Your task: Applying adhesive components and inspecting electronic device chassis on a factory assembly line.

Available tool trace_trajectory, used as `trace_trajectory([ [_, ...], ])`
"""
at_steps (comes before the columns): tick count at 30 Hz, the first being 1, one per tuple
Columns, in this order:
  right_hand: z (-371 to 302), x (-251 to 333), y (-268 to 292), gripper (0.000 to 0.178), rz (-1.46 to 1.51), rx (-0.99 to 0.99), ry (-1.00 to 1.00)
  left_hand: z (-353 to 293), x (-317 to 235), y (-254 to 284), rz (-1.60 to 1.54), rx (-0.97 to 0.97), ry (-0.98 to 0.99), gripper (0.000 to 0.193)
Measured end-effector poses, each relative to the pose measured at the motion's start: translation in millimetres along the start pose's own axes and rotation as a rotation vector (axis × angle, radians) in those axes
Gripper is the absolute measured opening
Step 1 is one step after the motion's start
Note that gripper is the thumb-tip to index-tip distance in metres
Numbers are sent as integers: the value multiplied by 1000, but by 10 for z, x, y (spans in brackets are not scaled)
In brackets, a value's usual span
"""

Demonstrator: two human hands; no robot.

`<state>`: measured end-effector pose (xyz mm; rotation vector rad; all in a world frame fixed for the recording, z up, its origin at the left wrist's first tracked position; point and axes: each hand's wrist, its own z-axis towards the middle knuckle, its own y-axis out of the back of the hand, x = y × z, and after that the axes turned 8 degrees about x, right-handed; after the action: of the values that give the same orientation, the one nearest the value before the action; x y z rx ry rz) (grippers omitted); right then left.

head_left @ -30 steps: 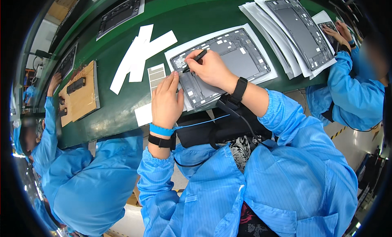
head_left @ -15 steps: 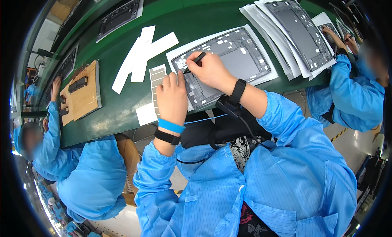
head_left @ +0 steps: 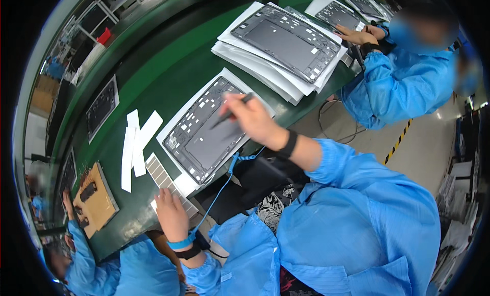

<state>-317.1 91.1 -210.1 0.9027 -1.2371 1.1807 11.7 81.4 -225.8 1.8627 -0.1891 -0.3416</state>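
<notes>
Head: right hand [head_left: 252,120] seemingly lifted since.

Left hand [head_left: 171,214] slid off panel [head_left: 210,130], onto sticker strip [head_left: 168,183]

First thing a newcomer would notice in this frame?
Probably the right hand raised with a dark pen-like tool over the grey tablet-like frame lying on white sheets at the middle of the green bench. Next, the left hand resting by a sheet of small strips at the near edge, and the stack of similar frames further back right.
</notes>
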Motion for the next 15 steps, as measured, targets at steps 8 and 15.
trace_trajectory([
  [8, -737, 214, 1193, 39, 346, -155, 63, 43, 155, 59, 24, -289, -14, 55],
  [15, -967, 436, 2074, 31, 273, -678, -50, -542, -1170, 1385, -797, -656, -450, 31],
])
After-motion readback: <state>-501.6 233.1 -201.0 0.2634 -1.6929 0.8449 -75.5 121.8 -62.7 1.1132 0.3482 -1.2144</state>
